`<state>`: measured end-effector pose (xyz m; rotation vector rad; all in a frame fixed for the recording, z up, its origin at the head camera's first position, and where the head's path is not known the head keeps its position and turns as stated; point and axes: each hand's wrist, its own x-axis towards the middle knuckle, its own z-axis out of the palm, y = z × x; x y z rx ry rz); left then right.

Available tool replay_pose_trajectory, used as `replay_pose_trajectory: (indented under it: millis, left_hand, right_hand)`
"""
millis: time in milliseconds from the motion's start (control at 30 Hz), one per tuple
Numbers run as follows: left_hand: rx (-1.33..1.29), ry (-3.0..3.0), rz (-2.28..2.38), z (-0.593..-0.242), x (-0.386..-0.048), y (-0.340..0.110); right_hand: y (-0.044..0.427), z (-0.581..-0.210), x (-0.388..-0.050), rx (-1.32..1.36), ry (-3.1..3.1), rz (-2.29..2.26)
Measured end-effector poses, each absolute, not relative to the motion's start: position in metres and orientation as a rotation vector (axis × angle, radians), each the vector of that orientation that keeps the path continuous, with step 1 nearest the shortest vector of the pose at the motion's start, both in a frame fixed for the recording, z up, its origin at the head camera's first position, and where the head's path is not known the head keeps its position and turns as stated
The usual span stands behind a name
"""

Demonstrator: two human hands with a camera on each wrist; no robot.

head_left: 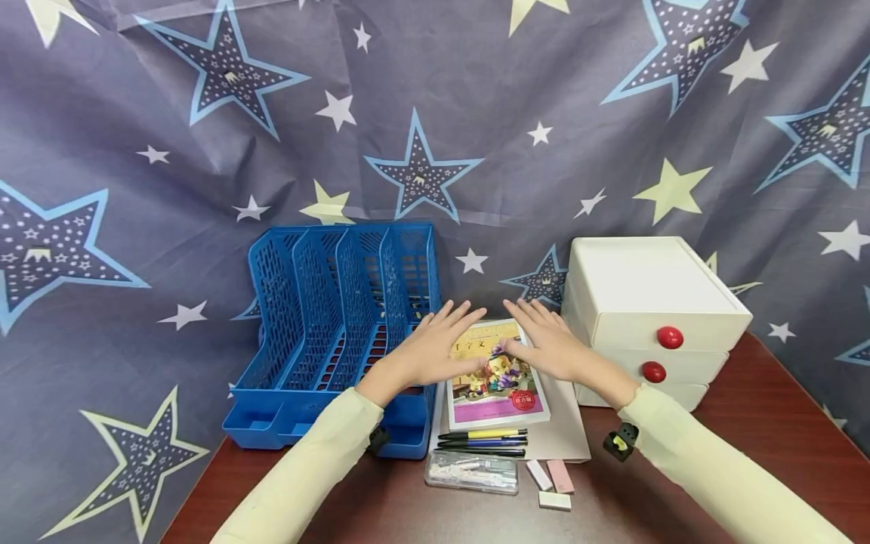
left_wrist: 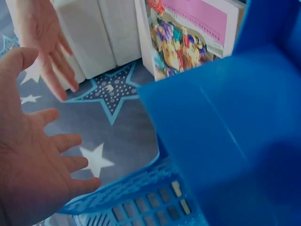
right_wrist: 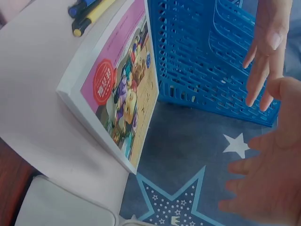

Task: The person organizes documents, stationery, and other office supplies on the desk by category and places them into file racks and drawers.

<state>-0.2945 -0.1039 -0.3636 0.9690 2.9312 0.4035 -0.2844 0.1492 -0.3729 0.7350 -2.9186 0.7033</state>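
Both hands hover over a picture book (head_left: 499, 385) with a yellow and pink cover. My left hand (head_left: 433, 349) has its fingers spread, above the book's left side and beside the blue file rack (head_left: 272, 355). On the other side my right hand (head_left: 549, 344) is spread likewise, near the white drawer box (head_left: 659, 276). In the left wrist view the left hand (left_wrist: 37, 155) holds nothing. The right hand (right_wrist: 268, 174) in the right wrist view holds nothing either. Beneath the book lies a pale flat sheet or folder (head_left: 567, 423).
Several pens (head_left: 482, 443) lie in front of the book. Closer to me are a clear case (head_left: 472, 472) with white items inside and three erasers (head_left: 555, 500). The drawer box has red knobs (head_left: 670, 338). A starry cloth (head_left: 408, 75) hangs behind the table (head_left: 741, 423).
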Motion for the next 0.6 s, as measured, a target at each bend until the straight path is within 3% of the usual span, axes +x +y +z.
replay_pose_trajectory:
  millis: [600]
  left_hand:
    - [1.047, 3.112, 0.348, -0.334, -0.271, -0.177]
  right_hand:
    - [0.140, -0.357, -0.286, 0.604, -3.040, 1.106]
